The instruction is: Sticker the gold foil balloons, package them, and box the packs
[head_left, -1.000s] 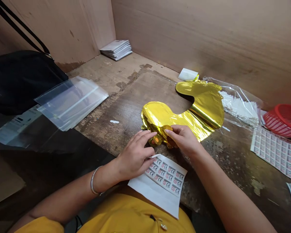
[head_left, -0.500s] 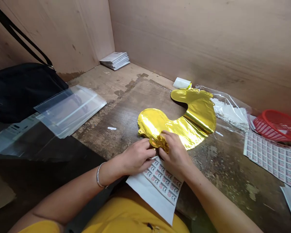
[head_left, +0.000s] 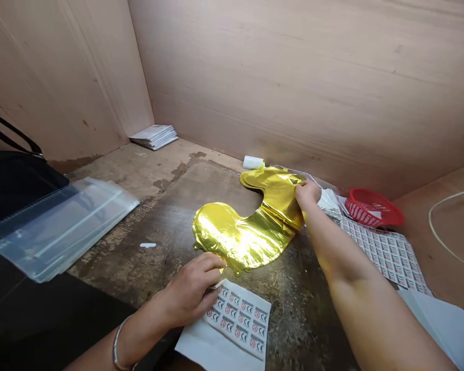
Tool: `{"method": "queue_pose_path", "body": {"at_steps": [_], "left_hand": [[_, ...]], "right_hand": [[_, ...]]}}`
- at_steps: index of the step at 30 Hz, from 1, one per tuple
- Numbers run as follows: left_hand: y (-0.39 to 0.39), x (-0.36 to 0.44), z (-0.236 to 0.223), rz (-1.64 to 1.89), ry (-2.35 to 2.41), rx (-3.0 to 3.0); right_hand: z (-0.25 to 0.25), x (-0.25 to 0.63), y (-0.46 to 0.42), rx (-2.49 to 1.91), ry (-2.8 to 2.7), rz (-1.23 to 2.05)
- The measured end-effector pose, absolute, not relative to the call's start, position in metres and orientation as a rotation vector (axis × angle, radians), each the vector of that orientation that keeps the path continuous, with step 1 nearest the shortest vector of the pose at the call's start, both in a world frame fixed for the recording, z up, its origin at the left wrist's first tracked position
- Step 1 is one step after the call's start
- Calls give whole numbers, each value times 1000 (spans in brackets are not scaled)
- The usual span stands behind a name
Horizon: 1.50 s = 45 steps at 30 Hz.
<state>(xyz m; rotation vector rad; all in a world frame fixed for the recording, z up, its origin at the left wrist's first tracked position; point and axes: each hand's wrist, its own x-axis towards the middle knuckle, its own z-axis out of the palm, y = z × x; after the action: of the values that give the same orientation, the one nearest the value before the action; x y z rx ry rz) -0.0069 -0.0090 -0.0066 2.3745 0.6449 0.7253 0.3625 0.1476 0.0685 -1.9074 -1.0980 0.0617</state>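
Observation:
A shiny gold foil balloon (head_left: pixel 235 234), flat and curved, lies on the worn wooden table with small tabs along its near edge. My left hand (head_left: pixel 199 286) is closed at that near edge, its fingertips touching the foil. Between its thumb and fingers is the top of a sticker sheet (head_left: pixel 235 322) printed with CE marks, whose white backing hangs toward me. Across the balloon, my right hand (head_left: pixel 308 194) pinches the foil at the far right end. The tips of its fingers are partly hidden.
Clear plastic sleeves (head_left: pixel 65 232) and a black bag (head_left: pixel 19 178) are on the left. A stack of white booklets (head_left: pixel 154 136) sits in the back corner. A red basket (head_left: pixel 375 206), another sticker sheet (head_left: pixel 386 252) and white paper (head_left: pixel 441 319) lie right.
My right hand has moved from the balloon's near edge to its far right end. My left hand stays near the front tabs with the sticker sheet. The head view has shifted right.

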Motion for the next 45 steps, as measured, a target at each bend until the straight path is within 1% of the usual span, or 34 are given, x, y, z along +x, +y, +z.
{"method": "queue_pose_path", "body": {"at_steps": [3,6,8,11,14,16,20,26,28,30,32,36,41,45], "left_hand": [[-6,-6,-7,744,634,2363],[-3,-7,-5,752,618,2299],[-3,-9,-1,744,609,2169],[-9,-12,5,731,782,1758],[-19,-11,11,716,927,1299],[-27,-8,14,729,929,1129],[-41,-2,18,776,936,1082],[-56,-1,20,769,925,1242],[-57,-5,20,884,986,1319],[-59,-10,19,1103,1112,1413],[-64,-16,20,1226,1201,1461],[-82,-17,22,1076,1109,1378],[-95,-15,18,1132,932,1387],[-93,-17,26,1045,834,1501]], "right_hand": [[80,366,151,-1871,-973,-51],[83,346,125,-1839,-931,-72],[78,319,79,-1811,-1000,15],[68,270,-19,-1681,-1295,325],[62,231,-102,-1720,-1143,493],[59,219,-130,-1693,-1024,607],[61,224,-136,-1635,-989,864],[65,227,-132,-1634,-1010,1066],[61,224,-134,-1637,-989,1060],[57,223,-137,-1618,-945,1018],[53,223,-140,-1574,-867,1058],[49,225,-141,-1528,-794,1174],[46,223,-140,-1535,-799,1185],[50,221,-140,-1547,-861,1196]]}}
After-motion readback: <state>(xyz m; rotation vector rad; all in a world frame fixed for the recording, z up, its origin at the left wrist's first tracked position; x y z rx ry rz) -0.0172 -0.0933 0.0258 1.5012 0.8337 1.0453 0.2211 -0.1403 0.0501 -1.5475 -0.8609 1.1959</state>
